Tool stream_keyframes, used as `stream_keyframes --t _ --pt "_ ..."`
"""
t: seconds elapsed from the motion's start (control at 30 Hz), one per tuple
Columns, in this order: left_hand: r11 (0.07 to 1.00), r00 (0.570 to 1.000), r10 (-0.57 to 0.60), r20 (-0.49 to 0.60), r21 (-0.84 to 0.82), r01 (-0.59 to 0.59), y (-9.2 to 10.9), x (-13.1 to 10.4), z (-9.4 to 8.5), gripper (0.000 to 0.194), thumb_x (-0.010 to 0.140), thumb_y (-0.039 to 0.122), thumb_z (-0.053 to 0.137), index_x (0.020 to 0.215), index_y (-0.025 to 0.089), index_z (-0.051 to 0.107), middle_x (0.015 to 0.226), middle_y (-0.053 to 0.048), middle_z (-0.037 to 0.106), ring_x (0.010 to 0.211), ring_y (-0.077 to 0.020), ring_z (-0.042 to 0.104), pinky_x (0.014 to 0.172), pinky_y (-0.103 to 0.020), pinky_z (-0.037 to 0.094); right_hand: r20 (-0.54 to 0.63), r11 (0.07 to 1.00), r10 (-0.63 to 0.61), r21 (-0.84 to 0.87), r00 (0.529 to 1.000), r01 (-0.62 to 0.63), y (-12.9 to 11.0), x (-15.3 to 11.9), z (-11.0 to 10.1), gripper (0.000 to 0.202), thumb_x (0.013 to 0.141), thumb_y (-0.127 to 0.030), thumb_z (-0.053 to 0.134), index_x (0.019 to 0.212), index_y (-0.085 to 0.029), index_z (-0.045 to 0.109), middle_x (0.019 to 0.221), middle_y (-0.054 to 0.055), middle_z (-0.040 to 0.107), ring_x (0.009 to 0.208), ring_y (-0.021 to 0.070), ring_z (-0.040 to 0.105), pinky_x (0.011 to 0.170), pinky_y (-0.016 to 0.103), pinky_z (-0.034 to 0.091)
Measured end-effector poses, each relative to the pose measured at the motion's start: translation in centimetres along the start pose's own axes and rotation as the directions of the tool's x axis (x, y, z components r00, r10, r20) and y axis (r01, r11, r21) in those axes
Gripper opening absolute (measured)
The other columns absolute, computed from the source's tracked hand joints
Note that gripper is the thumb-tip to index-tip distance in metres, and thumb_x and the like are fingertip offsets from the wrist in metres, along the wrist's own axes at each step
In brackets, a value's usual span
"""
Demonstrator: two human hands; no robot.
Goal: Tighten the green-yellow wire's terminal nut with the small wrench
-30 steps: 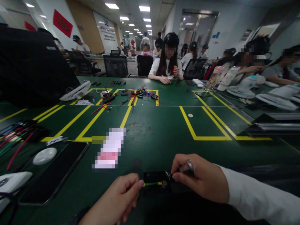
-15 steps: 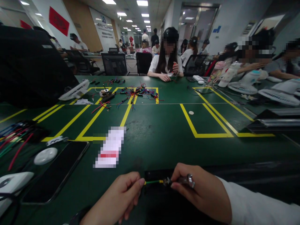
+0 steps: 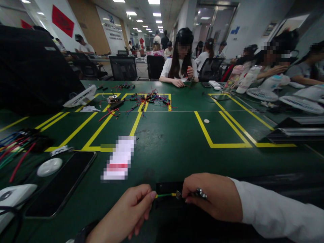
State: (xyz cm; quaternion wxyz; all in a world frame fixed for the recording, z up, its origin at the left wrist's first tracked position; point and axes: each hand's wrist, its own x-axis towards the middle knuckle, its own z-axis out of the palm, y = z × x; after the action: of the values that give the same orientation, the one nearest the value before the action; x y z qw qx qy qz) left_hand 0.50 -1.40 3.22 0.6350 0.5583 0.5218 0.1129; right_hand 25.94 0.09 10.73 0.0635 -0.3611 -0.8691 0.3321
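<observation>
Low in the middle of the view, my left hand (image 3: pixel 136 206) pinches one yellow end of a short green wire (image 3: pixel 164 195) between thumb and forefinger. The wire runs level to the right, and its other yellow-sleeved end meets a small metal fitting. My right hand (image 3: pixel 211 197) is closed around a small shiny metal tool, which looks like a wrench (image 3: pixel 201 193). One end of it sticks out behind the fingers; the other is at the fitting, largely covered by my fingertips. Beneath both hands lies a dark black part (image 3: pixel 169 212), whose shape is hard to make out.
A black phone (image 3: pixel 62 185), a white round case (image 3: pixel 49 167) and coloured wires (image 3: pixel 17 152) lie at the left. A blurred paper slip (image 3: pixel 120 158) is ahead. Wire bundles (image 3: pixel 152 98) sit farther off. A co-worker (image 3: pixel 181 64) sits opposite. Black metal profiles (image 3: pixel 298 131) are at the right.
My right hand has turned, rolling the wrench with it, and shifted slightly left and up. The left hand and the green wire have stayed almost where they were.
</observation>
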Motion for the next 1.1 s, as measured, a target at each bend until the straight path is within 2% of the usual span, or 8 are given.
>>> stream_keyframes --t 0.23,0.37,0.5,0.6,0.7,0.9,1.1 --pt "1.0 1.0 0.013 -0.009 0.013 -0.013 -0.3 -0.1 0.0 0.043 0.089 0.057 0.041 0.072 0.018 0.046 0.051 0.009 0.045 0.033 -0.0037 0.039 0.027 -0.01 0.027 0.141 0.992 -0.116 -0.035 0.983 0.123 0.8 1.3 -1.2 0.014 0.083 -0.011 0.057 0.094 -0.017 0.065 0.088 0.007 0.07 0.081 0.0205 0.064 0.073 0.029 0.048" --pt "1.0 1.0 0.012 -0.009 0.016 -0.012 -0.2 0.1 0.0 0.043 0.089 0.058 0.04 0.072 0.019 0.046 0.052 0.008 0.046 0.032 -0.004 0.039 0.027 -0.01 0.027 0.155 0.987 -0.154 -0.012 0.976 0.158 1.1 1.6 -1.4 0.013 0.083 -0.01 0.059 0.091 -0.018 0.065 0.087 0.006 0.069 0.081 0.0195 0.064 0.073 0.027 0.048" --pt "1.0 1.0 0.02 -0.003 0.017 -0.02 -0.3 0.1 0.0 0.043 0.089 0.058 0.04 0.072 0.018 0.046 0.051 0.009 0.045 0.032 -0.0038 0.039 0.027 -0.01 0.027 0.05 0.993 -0.114 0.04 0.992 0.112 1.0 0.8 -1.4 0.012 0.082 -0.01 0.058 0.09 -0.017 0.063 0.082 0.004 0.068 0.076 0.0172 0.064 0.069 0.025 0.048" --pt "1.0 1.0 0.008 0.002 0.005 -0.008 -0.2 0.1 0.1 0.043 0.089 0.057 0.04 0.072 0.018 0.045 0.052 0.008 0.046 0.032 -0.0034 0.038 0.026 -0.009 0.025 -0.082 0.997 -0.001 0.077 0.997 0.008 0.6 -0.4 -1.1 0.006 0.088 -0.018 0.053 0.09 -0.016 0.058 0.076 0.004 0.065 0.067 0.016 0.061 0.059 0.024 0.047" --pt "1.0 1.0 0.008 0.008 0.007 -0.008 -0.3 0.1 0.1 0.043 0.089 0.057 0.04 0.071 0.018 0.045 0.052 0.008 0.046 0.032 -0.0031 0.038 0.026 -0.009 0.025 -0.166 0.991 0.103 0.103 0.981 -0.087 0.2 -1.3 -0.2 0.007 0.091 -0.022 0.05 0.089 -0.017 0.054 0.073 0.003 0.064 0.062 0.0154 0.058 0.054 0.024 0.045" --pt "1.0 1.0 -0.008 0.001 -0.007 0.008 -0.3 0.2 0.1 0.042 0.089 0.055 0.042 0.071 0.018 0.045 0.05 0.009 0.045 0.032 -0.0031 0.038 0.026 -0.009 0.024 -0.197 0.981 0.169 0.127 0.966 -0.146 0.2 -1.3 1.9 0.004 0.089 -0.021 0.053 0.088 -0.018 0.055 0.076 0.003 0.066 0.064 0.0157 0.06 0.057 0.025 0.045" --pt "1.0 1.0 -0.005 -0.002 0.005 0.005 -0.2 0.3 0.1 0.041 0.089 0.055 0.042 0.072 0.018 0.045 0.052 0.008 0.047 0.032 -0.0032 0.039 0.026 -0.009 0.025 -0.184 0.983 0.161 0.113 0.97 -0.142 0.4 -1.1 2.1 0.006 0.089 -0.023 0.052 0.088 -0.018 0.056 0.074 0.003 0.066 0.062 0.0163 0.059 0.056 0.026 0.044"
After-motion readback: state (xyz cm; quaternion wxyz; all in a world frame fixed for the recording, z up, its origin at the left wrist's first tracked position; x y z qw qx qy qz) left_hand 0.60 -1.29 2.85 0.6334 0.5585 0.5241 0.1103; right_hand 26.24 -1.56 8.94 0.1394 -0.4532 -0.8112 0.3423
